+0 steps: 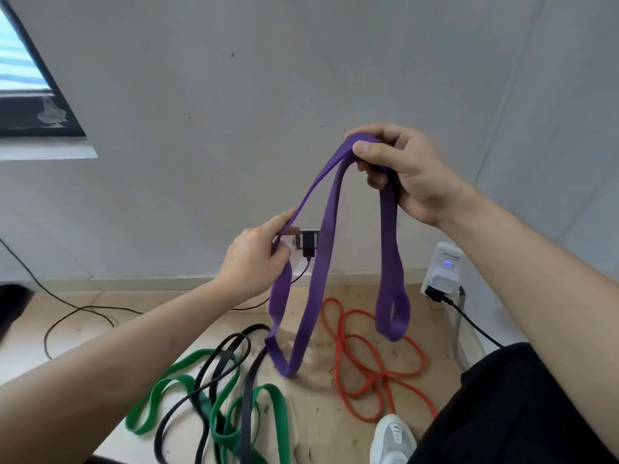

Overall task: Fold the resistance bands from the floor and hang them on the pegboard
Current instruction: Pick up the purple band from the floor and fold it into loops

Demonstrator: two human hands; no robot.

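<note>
A wide purple resistance band [323,249] hangs in the air in front of the wall. My right hand [398,169] grips its top fold, up and to the right. Lower and to the left, my left hand [254,259] pinches one strand of the same band. Two purple loops dangle below, the longer one reaching almost to the floor. On the floor lie a green band [197,393], a black band [248,390] tangled over it, and a thin orange band [365,360] to the right. No pegboard is in view.
A grey wall fills the background, with a socket and black plug [308,246] behind the band. A white adapter [443,269] with a black cable sits at the right. A thin cable [80,309] trails over the floor at left. My white shoe [392,440] is at the bottom.
</note>
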